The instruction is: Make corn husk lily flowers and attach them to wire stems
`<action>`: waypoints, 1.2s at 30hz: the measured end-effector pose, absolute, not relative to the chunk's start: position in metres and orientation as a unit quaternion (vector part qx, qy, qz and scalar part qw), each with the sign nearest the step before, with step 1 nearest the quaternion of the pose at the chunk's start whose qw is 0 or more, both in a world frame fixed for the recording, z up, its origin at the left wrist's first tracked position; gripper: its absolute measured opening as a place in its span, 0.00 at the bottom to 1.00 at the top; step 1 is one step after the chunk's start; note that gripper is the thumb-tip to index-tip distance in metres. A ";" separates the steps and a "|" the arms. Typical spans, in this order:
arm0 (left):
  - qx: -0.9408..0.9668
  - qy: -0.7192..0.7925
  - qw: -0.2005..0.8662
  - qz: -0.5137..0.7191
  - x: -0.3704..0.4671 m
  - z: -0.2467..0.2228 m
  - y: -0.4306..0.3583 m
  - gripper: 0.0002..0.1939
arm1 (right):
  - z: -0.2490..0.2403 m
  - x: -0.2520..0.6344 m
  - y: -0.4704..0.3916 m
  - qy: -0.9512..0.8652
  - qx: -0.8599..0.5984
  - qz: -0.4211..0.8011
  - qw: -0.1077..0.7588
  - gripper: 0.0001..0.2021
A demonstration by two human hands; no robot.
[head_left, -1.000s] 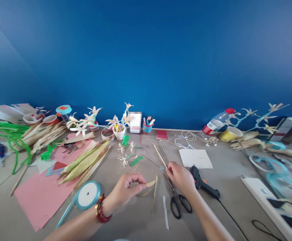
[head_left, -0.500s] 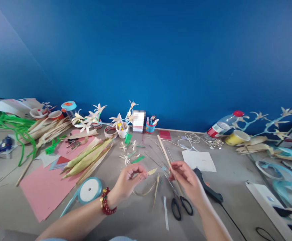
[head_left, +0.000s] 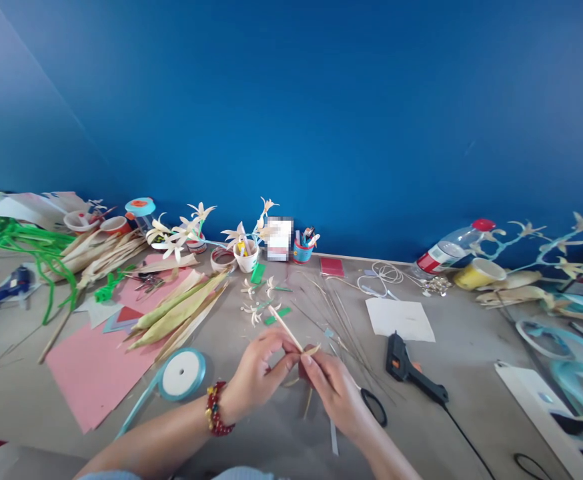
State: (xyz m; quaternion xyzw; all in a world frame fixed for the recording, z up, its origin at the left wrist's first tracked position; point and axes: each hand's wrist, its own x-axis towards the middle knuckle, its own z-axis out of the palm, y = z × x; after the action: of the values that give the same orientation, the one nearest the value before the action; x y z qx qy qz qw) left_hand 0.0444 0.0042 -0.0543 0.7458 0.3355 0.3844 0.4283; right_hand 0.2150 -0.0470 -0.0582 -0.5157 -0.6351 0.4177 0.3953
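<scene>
Above the middle of the table my hands meet around a small pale petal cut from corn husk (head_left: 312,350) and a thin wooden stick (head_left: 284,327). My left hand (head_left: 260,373), with a red bead bracelet at the wrist, pinches the petal. The stick slants up and left past its fingertips, its lower end hidden in my closed right hand (head_left: 332,385). Petal and stick appear to touch. Partly covered by my right hand are black-handled scissors (head_left: 374,407) and a white strip (head_left: 334,439). Beyond the fingers lie small husk flowers (head_left: 256,311) and thin wires (head_left: 341,310).
A black glue gun (head_left: 414,372) lies to the right, near a white paper sheet (head_left: 400,319). On the left are a blue ribbon roll (head_left: 184,375), pink paper (head_left: 91,373) and corn husks (head_left: 176,310). A bottle (head_left: 446,250) and pen cup (head_left: 303,251) stand near the wall.
My right hand has moved left with the stick, bringing it against the petal at my left hand. The glue gun and wires are less covered now.
</scene>
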 end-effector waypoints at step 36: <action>0.694 0.221 0.487 0.482 0.043 -0.067 0.012 0.03 | -0.060 0.209 -0.057 -0.507 -0.491 0.554 0.442 0.23</action>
State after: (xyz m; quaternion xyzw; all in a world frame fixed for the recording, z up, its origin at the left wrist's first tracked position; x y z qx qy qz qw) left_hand 0.0432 0.0117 -0.0670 0.6943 0.2206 0.4818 0.4870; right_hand 0.2088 -0.0566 -0.0605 -0.4908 -0.5070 0.5541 0.4417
